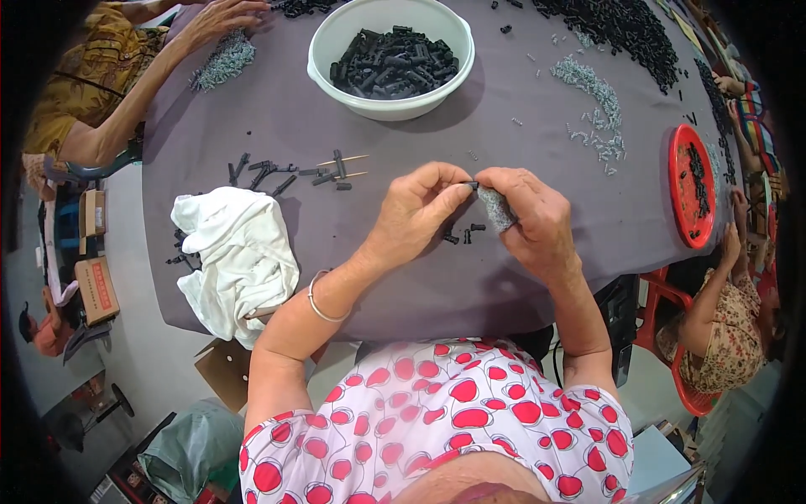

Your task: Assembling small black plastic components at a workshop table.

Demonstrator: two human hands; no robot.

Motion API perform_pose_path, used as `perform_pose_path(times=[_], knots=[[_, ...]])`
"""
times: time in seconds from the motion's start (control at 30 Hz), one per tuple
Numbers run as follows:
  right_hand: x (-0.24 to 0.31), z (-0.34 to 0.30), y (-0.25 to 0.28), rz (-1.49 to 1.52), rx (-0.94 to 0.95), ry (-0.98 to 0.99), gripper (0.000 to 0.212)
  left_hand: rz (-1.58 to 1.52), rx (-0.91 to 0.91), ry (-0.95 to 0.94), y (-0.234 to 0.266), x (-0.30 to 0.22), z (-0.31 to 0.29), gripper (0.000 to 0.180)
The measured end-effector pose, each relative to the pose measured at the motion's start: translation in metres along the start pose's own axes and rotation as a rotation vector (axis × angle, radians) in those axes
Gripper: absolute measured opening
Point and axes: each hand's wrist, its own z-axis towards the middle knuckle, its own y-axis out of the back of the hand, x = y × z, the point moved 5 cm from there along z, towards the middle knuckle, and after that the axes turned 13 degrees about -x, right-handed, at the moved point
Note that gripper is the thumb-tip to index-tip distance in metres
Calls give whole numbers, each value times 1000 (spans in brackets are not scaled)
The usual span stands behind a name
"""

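Observation:
In the middle of the table my left hand (pixel 417 210) pinches a small black plastic part (pixel 473 184) between thumb and fingertips. My right hand (pixel 535 214) meets it there, thumb and forefinger close to the part's other end. A clump of small grey springs (pixel 497 210) shows in the curl of my right hand. Just below the hands lie a few short black pieces (pixel 467 236). To the left, longer black tubular pieces (pixel 267 174) are scattered, some beside two thin wooden sticks (pixel 357 158).
A white bowl (pixel 315 74) full of black pieces stands ahead. Loose springs (pixel 596 101) and a black heap (pixel 625 38) lie at the far right, near a red tray (pixel 677 189). A white cloth (pixel 235 252) lies at left. Co-workers sit on both sides; one's hand (pixel 222 21) reaches over more springs.

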Motion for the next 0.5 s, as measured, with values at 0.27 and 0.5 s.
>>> perform_pose_path(times=[0.27,0.5], knots=[[21,-11,-13,-185,-91,182,56,15,-41,-52,6,-1,-1,20],[-23,-3,23,-108,-179,-106,44,-310,-112,91,18,7,5,18]])
